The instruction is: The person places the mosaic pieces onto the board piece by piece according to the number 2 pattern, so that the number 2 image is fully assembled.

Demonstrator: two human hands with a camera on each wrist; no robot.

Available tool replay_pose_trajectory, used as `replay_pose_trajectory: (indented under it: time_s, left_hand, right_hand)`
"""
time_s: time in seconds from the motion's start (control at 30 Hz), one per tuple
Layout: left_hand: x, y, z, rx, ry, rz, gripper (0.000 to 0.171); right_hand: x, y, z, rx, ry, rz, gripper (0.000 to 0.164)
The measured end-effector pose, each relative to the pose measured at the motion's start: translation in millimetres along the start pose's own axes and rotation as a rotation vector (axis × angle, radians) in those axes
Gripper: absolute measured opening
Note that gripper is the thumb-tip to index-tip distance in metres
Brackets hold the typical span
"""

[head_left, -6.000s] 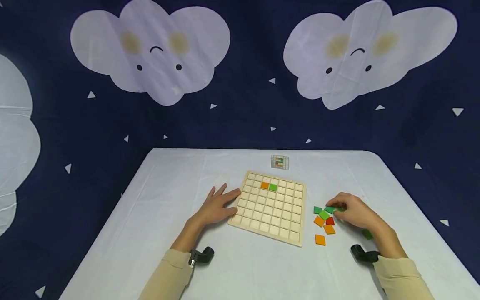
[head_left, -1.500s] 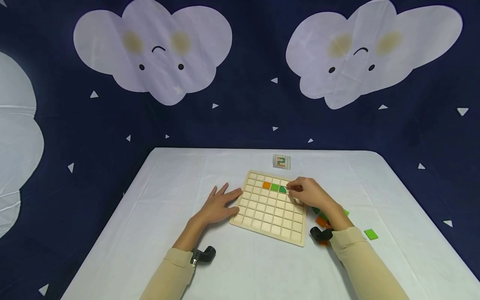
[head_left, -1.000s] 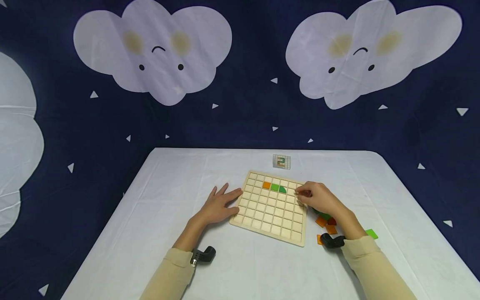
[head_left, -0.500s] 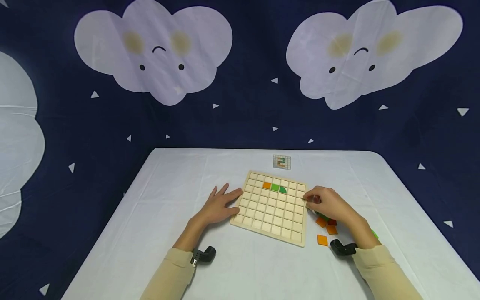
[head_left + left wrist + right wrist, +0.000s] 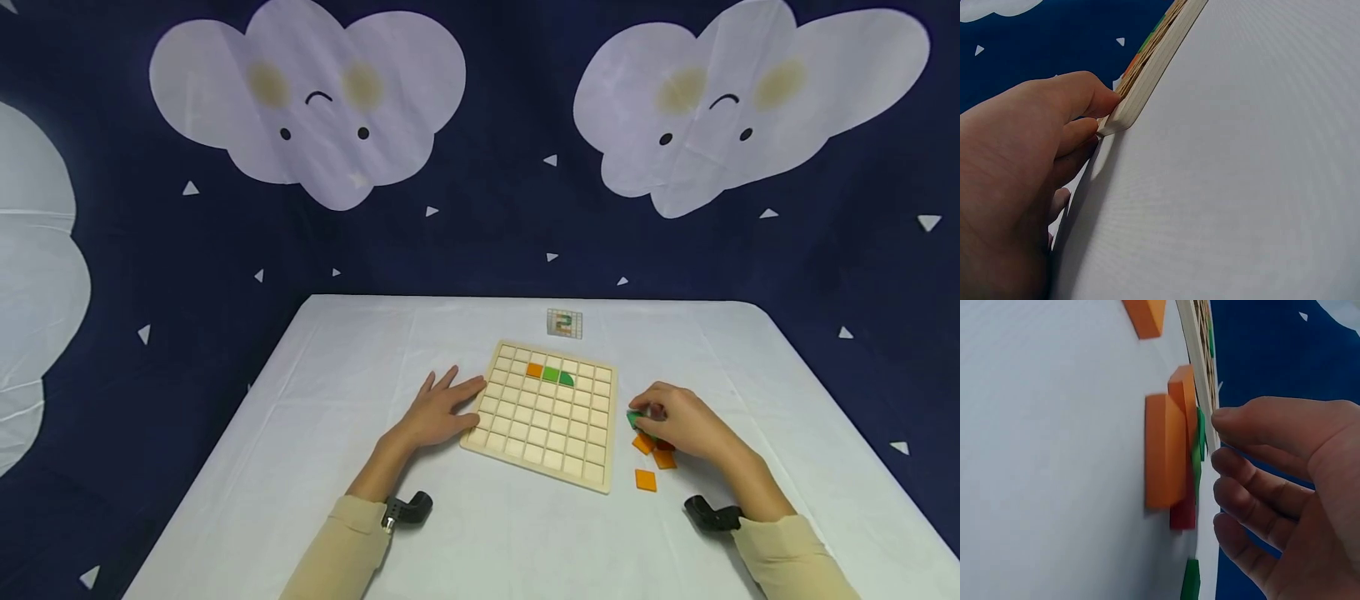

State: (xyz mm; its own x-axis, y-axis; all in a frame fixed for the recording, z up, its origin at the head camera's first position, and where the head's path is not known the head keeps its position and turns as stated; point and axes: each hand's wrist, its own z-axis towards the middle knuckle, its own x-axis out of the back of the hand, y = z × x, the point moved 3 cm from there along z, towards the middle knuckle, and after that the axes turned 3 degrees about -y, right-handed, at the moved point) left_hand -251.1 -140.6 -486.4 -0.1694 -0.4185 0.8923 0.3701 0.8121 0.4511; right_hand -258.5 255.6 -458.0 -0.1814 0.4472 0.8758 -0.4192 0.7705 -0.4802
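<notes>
The wooden grid board (image 5: 540, 433) lies slightly turned on the white table. My left hand (image 5: 433, 412) rests at its left side, fingers spread, the thumb (image 5: 1107, 97) touching the rim. In one row of the board sit an orange square tile (image 5: 534, 370), a light green square tile (image 5: 551, 374) and a dark green round-cornered tile (image 5: 567, 379). My right hand (image 5: 678, 419) hovers over the loose tiles to the right. Its fingers are loosely bent and apart, holding nothing. Below them lie orange tiles (image 5: 1165, 450), a red tile (image 5: 1182, 515) and green tiles (image 5: 634, 418), partly hidden by the hand.
A small pattern card (image 5: 564, 323) lies behind the board, showing a coloured figure on a grid. One orange tile (image 5: 646, 480) lies apart, nearer the front. A green tile (image 5: 1190, 579) shows low in the right wrist view.
The dark green round-cornered tile, absent from the row six seconds ago, now sits right of the light green one. My right hand has moved from the board back over the loose tiles. Left hand unmoved.
</notes>
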Motion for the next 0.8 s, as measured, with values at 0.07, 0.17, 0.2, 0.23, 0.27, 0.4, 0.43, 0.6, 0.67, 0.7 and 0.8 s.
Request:
replay_pose_trajectory:
  time_s: [0.07, 0.17, 0.2, 0.23, 0.27, 0.4, 0.43, 0.6, 0.67, 0.7, 0.8]
  left_hand:
    - [0.0, -0.2, 0.1, -0.005, 0.002, -0.002, 0.062]
    - [0.4, 0.0, 0.0, -0.013, 0.008, -0.009, 0.061]
    - [0.7, 0.2, 0.0, -0.011, 0.007, -0.010, 0.062]
    - [0.8, 0.3, 0.0, -0.008, 0.005, -0.010, 0.062]
    - [1.0, 0.7, -0.2, -0.009, 0.007, -0.012, 0.062]
    - [1.6, 2.0, -0.4, -0.009, 0.007, -0.010, 0.061]
    - [1.4, 2.1, -0.5, -0.009, 0.008, -0.010, 0.061]
    - [1.5, 3.0, -1.1, -0.012, 0.005, -0.012, 0.061]
    - [1.6, 3.1, -1.3, -0.013, 0.005, -0.015, 0.061]
    - [1.7, 3.0, -1.4, -0.014, 0.006, -0.015, 0.061]
    - [1.9, 2.6, -1.3, -0.017, 0.009, -0.013, 0.061]
  right_hand:
    - [1.7, 1.0, -3.3, -0.002, 0.006, 0.003, 0.018]
    - [3.1, 3.1, -8.2, -0.023, 0.000, -0.006, 0.019]
    - [3.0, 4.3, -9.9, -0.031, -0.004, -0.011, 0.020]
    - [2.8, 5.1, -11.9, -0.038, -0.009, -0.013, 0.020]
    - [2.4, 6.1, -13.7, -0.044, -0.013, -0.016, 0.021]
    - [0.4, 9.0, -19.8, -0.057, -0.018, -0.016, 0.019]
    - [0.0, 9.1, -20.8, -0.062, -0.020, -0.011, 0.019]
    - [-1.1, 9.3, -24.1, -0.082, -0.032, 0.000, 0.015]
    - [-1.1, 9.1, -25.2, -0.083, -0.036, 0.007, 0.015]
    - [-1.0, 8.9, -25.8, -0.082, -0.037, 0.012, 0.016]
    - [-1.1, 8.8, -27.2, -0.077, -0.040, 0.025, 0.018]
